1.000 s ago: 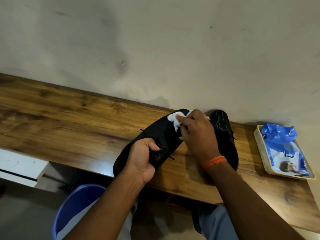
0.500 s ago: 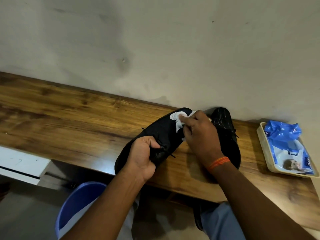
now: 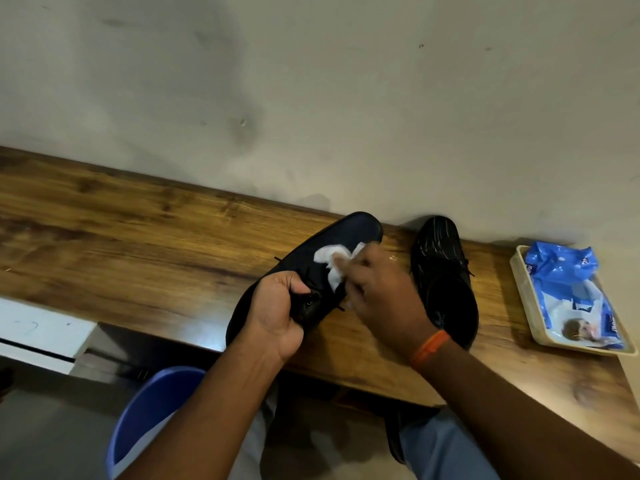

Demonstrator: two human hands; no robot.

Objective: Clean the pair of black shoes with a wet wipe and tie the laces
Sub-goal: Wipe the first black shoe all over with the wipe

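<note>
One black shoe (image 3: pixel 349 233) lies tilted over the wooden shelf, toe toward the wall. My left hand (image 3: pixel 277 310) grips it around the laced middle. My right hand (image 3: pixel 384 292), slightly blurred, presses a crumpled white wet wipe (image 3: pixel 330 263) against the shoe's upper, behind the toe. The second black shoe (image 3: pixel 446 271) stands on the shelf just right of my right hand, toe to the wall, partly hidden by my wrist. Thin black lace ends stick out beside both shoes.
A cream tray (image 3: pixel 523 299) holding a blue wet wipe pack (image 3: pixel 571 289) sits at the shelf's right end. The wooden shelf (image 3: pixel 121 251) runs along a pale wall. A blue bin (image 3: pixel 149 410) stands below, next to my knees. A white panel (image 3: pixel 38 334) lies at the left.
My right hand has slid the wipe from the toe tip back along the shoe's upper toward the laces. My left hand keeps the same grip on the shoe.
</note>
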